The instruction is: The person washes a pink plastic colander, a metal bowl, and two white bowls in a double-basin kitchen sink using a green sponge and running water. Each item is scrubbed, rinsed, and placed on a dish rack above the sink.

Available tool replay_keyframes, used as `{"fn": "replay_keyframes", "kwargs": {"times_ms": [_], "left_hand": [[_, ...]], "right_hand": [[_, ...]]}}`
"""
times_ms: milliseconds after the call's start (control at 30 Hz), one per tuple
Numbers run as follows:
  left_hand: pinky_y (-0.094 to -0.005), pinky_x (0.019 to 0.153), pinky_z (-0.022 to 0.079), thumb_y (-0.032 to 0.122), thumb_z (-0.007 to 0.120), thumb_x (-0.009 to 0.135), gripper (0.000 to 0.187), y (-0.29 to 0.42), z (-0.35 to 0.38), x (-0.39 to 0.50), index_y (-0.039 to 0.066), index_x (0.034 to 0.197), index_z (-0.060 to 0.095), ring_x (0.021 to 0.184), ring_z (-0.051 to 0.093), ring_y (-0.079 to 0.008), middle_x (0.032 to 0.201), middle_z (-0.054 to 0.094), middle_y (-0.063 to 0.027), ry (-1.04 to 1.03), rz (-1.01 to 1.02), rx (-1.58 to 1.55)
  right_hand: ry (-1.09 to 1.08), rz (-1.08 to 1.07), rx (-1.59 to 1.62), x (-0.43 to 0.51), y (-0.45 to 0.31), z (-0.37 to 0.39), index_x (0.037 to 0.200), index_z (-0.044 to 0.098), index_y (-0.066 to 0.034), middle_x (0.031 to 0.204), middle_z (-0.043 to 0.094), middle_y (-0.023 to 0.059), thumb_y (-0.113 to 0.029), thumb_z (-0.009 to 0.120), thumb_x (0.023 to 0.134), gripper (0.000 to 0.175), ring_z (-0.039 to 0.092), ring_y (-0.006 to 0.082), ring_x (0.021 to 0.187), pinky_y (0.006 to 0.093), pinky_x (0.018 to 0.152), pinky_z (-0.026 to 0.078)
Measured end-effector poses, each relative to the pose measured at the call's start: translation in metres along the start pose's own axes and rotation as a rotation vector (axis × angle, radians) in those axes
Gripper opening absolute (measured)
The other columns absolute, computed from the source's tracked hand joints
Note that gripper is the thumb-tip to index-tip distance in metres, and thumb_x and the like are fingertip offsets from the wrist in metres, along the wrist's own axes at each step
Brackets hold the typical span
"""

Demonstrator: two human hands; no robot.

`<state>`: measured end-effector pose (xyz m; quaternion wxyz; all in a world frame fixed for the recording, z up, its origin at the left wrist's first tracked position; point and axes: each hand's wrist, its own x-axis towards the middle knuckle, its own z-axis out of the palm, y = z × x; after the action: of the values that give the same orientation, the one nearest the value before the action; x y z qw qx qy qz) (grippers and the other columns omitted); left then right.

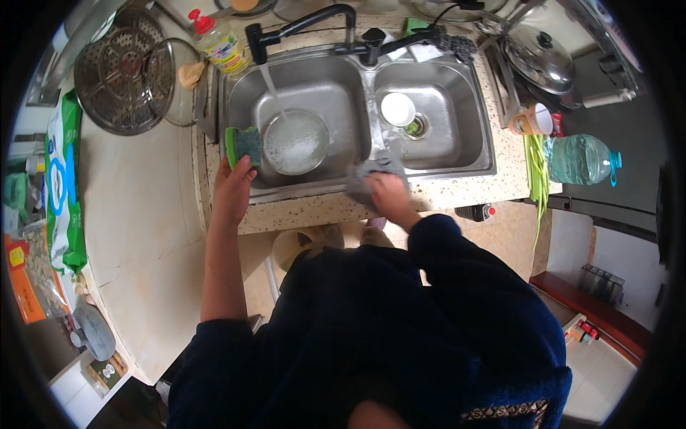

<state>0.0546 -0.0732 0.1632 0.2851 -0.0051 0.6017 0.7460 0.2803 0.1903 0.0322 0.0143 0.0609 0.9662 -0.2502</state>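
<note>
My left hand point(236, 182) holds a green scouring sponge point(244, 146) at the left rim of the large sink basin point(332, 102). Below the sponge's right side, a round bowl point(296, 142) of foamy water stands in that basin, and water runs into it from the black faucet point(300, 27). My right hand point(388, 194) presses on a grey cloth point(378, 177) at the sink's front edge, by the divider; hand and cloth are blurred. A white bowl or cup point(397, 109) sits in the smaller basin, beside a drain point(415, 126) with green scraps.
A dish soap bottle point(220, 43) and perforated steamer racks point(120, 75) stand back left. To the right are a paper cup point(531, 119), a large water bottle point(579, 159), green stalks point(537, 177) hanging over the counter edge, and a lidded pot point(541, 59). A wipes pack point(65, 182) lies far left.
</note>
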Motion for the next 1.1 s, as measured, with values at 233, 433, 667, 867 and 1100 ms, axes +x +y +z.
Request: {"fn": "replay_keyframes", "kwargs": {"times_ms": [233,433,667,867,1100], "left_hand": [[-0.0263,0.084,0.04,0.018,0.058,0.09,0.025,-0.019,0.033,0.01,0.008,0.113,0.053,0.094,0.051,-0.0109,0.104,0.057,-0.0001,0.003,-0.089,-0.033],[-0.0392,0.085,0.05,0.012,0.054,0.093,0.026,-0.04,0.009,0.017,0.004,0.116,0.046,0.098,0.058,-0.0231,0.107,0.053,-0.0087,-0.01,-0.092,-0.071],[-0.04,0.075,0.055,0.028,0.059,0.089,0.05,-0.085,-0.001,0.138,-0.003,0.124,0.041,0.099,0.058,-0.0281,0.111,0.051,-0.0171,0.1,-0.287,0.271],[-0.0372,0.063,0.056,0.031,0.059,0.089,0.053,-0.089,0.019,0.248,0.0,0.128,0.042,0.084,0.063,-0.0282,0.108,0.057,-0.016,0.027,-0.361,0.46],[-0.0362,0.066,0.052,0.033,0.054,0.093,0.04,-0.058,0.047,0.274,0.003,0.119,0.048,0.078,0.062,-0.0187,0.109,0.059,-0.0089,0.018,-0.184,0.582]], "right_hand": [[0.222,0.116,-0.238,-0.095,0.132,-0.036,0.132,0.043,-0.0036,0.136,0.043,0.018,-0.014,0.057,0.08,0.055,0.035,0.036,0.13,0.051,0.11,0.021],[0.365,0.414,-0.37,-0.136,0.226,-0.078,0.138,0.035,-0.0015,0.148,0.03,0.0139,-0.016,0.05,0.088,0.054,0.022,0.0329,0.139,0.0502,0.112,0.019],[0.354,0.566,-0.533,-0.116,0.185,-0.118,0.131,0.043,-0.0035,0.141,0.037,0.0168,-0.015,0.056,0.084,0.05,0.031,0.0345,0.134,0.0506,0.11,0.02],[0.614,0.27,-0.123,-0.043,0.073,-0.115,0.12,0.051,-0.0008,0.125,0.051,0.02,0.002,0.056,0.076,0.045,0.047,0.0382,0.116,0.0447,0.101,0.035],[0.301,0.283,0.58,0.142,-0.005,-0.055,0.123,0.048,0.0005,0.115,0.057,0.0195,-0.022,0.059,0.089,0.042,0.059,0.0346,0.101,0.0381,0.086,0.047]]}}
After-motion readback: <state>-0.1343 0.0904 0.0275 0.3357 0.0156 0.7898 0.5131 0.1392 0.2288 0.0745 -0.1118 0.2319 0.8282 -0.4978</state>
